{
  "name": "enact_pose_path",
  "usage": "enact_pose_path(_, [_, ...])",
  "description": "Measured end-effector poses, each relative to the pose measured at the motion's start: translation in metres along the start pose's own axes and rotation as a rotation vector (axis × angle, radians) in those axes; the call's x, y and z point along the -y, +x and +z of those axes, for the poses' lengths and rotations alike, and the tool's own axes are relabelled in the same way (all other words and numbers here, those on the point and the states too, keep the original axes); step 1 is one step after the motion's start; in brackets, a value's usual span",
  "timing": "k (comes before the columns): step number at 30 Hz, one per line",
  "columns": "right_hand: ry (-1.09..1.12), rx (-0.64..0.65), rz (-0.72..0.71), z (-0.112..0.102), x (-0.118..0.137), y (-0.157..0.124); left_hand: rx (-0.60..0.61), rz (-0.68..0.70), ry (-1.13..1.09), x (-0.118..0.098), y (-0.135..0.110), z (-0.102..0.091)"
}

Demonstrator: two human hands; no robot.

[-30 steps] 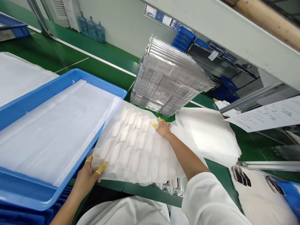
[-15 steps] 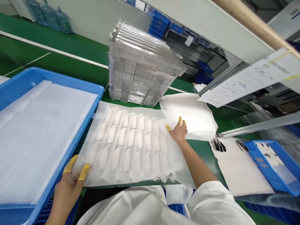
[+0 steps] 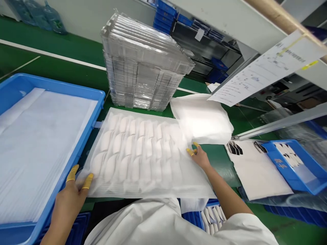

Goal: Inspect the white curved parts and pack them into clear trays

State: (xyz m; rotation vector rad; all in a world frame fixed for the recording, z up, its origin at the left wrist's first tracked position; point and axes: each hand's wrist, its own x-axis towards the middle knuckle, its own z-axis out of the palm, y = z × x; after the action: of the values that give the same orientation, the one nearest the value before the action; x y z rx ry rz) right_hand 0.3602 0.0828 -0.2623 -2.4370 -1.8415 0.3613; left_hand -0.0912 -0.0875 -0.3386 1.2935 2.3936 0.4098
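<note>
A thin translucent white sheet (image 3: 153, 189) lies over rows of white curved pads (image 3: 129, 146), whose shapes show through it. My left hand (image 3: 67, 200), with yellow finger cots on its thumb and a finger, grips the sheet's near left corner. My right hand (image 3: 200, 157) also wears yellow finger cots and pinches the sheet's right edge. What carries the pads is hidden beneath the sheet. Just beyond my right hand lies a white sheet of paper or cloth (image 3: 204, 119).
At left stands a large blue tray (image 3: 88, 136) holding white sheets (image 3: 48, 143). A stack of clear plastic trays (image 3: 143, 71) rises behind the pads. On the right are a pale cloth (image 3: 255, 173) and a smaller blue tray (image 3: 278, 166). A printed paper (image 3: 263, 75) hangs above.
My right hand has come nearer to me along the sheet's right edge, and its spread fingers have closed. The near edge of the sheet is straighter. My left hand stays at its corner.
</note>
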Motion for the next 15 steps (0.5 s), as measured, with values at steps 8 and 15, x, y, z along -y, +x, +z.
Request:
enact_pose_path(8, [0.055,-0.263,-0.388,-0.019,0.086,0.023,0.002,-0.014,-0.014,-0.002,0.012,0.007])
enact_pose_path(15, [0.012,0.08,-0.821,0.045,0.259,0.038,0.024,-0.027,-0.145,0.007,-0.009,0.022])
